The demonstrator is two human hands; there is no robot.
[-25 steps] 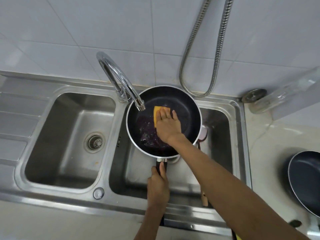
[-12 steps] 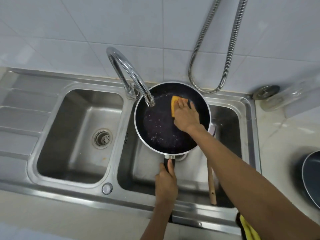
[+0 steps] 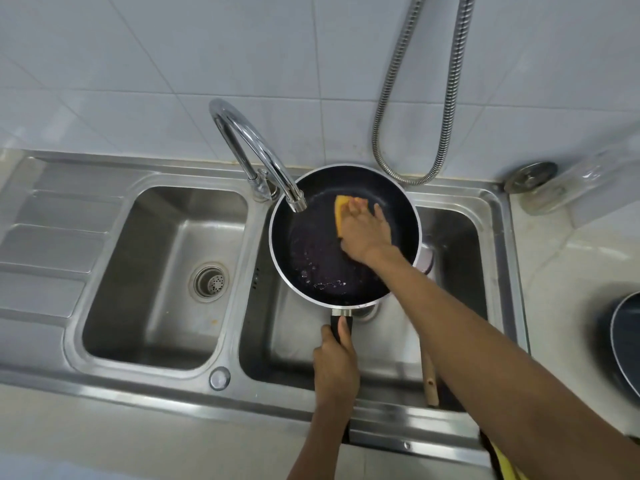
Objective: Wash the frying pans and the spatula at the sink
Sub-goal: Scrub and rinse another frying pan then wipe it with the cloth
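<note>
Head view: frying pan [image 3: 311, 254] held over the sink [image 3: 138, 386], its far-left rim directly under the tap [image 3: 256, 154] outlet. Left hand [image 3: 336, 365], nearer the viewer than the tap, has fingers curled round the pan's black handle, thumb along the top. Right hand [image 3: 367, 233], just right of the tap outlet, has fingers fairly flat, slightly spread, pressing an orange sponge [image 3: 341, 213] onto the wet dark surface. Wooden spatula [image 3: 429, 382] lies in the basin, right of the tap and nearer. Second pan [image 3: 627, 344] far right of the tap, cut by the frame
</note>
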